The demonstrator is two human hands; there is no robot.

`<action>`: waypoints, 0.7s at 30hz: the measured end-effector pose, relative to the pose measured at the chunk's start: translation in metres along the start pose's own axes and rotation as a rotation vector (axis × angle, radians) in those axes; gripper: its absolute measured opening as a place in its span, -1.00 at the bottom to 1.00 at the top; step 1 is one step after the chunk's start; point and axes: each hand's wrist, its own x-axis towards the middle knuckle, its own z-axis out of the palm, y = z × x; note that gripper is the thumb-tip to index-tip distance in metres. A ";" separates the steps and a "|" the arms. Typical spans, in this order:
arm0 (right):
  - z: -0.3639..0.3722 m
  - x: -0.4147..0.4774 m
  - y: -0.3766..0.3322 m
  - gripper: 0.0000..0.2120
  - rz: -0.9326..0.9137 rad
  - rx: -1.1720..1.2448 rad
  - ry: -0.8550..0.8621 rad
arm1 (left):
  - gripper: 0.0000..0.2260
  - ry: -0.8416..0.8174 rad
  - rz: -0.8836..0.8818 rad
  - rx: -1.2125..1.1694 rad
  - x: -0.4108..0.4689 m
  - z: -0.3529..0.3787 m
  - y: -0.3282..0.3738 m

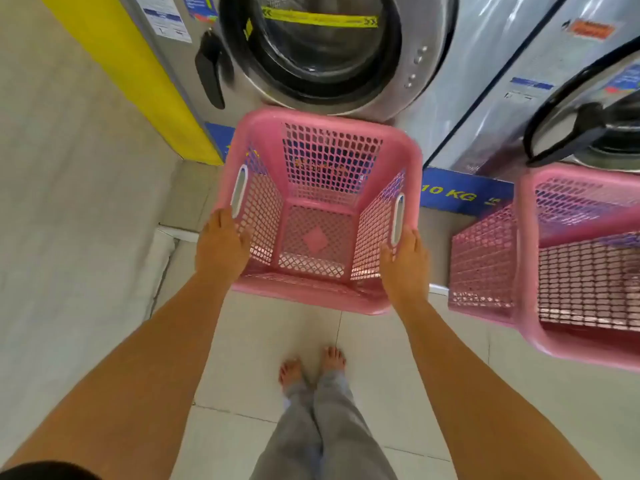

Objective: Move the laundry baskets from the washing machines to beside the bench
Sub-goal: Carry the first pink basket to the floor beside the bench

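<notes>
An empty pink mesh laundry basket (332, 133) is in front of a silver front-loading washing machine (426, 109), directly ahead of me. My left hand (220, 245) grips its left rim just below the white handle slot. My right hand (405, 261) grips the right rim below the other slot. A second pink laundry basket (526, 258) stands on the floor at the right, in front of the neighbouring washing machine (502, 105), and is cut off by the frame edge.
A yellow panel (131, 74) flanks the left machine. A blue strip marked "10 KG" (460, 195) runs along the machines' base. My bare feet (311, 365) stand on pale floor tiles (263, 344). A raised white step edge (162, 251) lies at my left.
</notes>
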 end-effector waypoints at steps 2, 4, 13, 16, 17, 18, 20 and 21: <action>0.008 0.020 0.003 -0.41 0.035 -0.022 0.022 | -0.53 0.049 -0.022 -0.021 0.021 0.013 -0.004; 0.013 0.035 0.009 -0.37 0.055 -0.057 0.035 | -0.47 0.075 -0.042 -0.018 0.035 0.024 -0.007; 0.026 0.083 0.023 -0.31 -0.006 0.042 0.117 | -0.36 0.150 -0.138 -0.009 0.096 0.042 -0.014; 0.025 0.082 0.023 -0.32 -0.008 0.038 0.102 | -0.42 0.148 -0.175 -0.023 0.100 0.041 -0.016; 0.025 0.082 0.023 -0.32 -0.015 0.032 0.100 | -0.45 0.153 -0.176 -0.034 0.100 0.041 -0.018; 0.024 0.082 0.022 -0.32 -0.017 0.031 0.099 | -0.47 0.158 -0.169 -0.045 0.100 0.041 -0.019; 0.024 0.083 0.022 -0.33 -0.024 0.036 0.106 | -0.48 0.169 -0.145 -0.064 0.100 0.043 -0.022; 0.024 0.083 0.022 -0.34 -0.032 0.035 0.106 | -0.48 0.172 -0.139 -0.077 0.100 0.043 -0.023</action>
